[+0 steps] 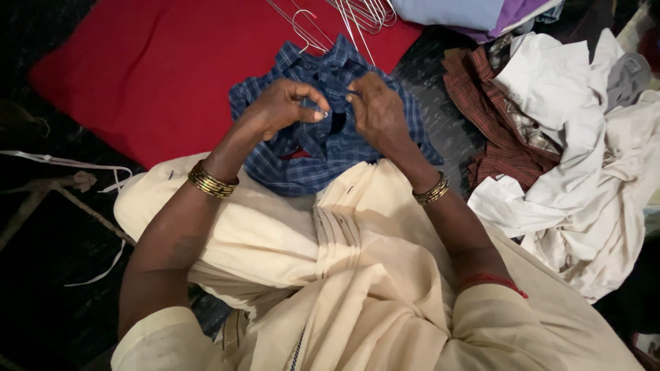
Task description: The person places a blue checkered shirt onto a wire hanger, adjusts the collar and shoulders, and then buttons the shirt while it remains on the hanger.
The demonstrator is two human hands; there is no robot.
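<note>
Your left hand (282, 106) and right hand (375, 110) each pinch the blue checked shirt (323, 148) in a closed grip, wrists bent inward, shirt lying at twelve o'clock from your lap, hangers (330, 20) beyond.

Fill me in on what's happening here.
A person sitting on the floor works on a blue checked shirt lying on a red cloth. The left hand and right hand both pinch the fabric near its collar and front opening. Wire hangers lie just beyond, and a pile of white and brown clothes sits to the right.
</note>
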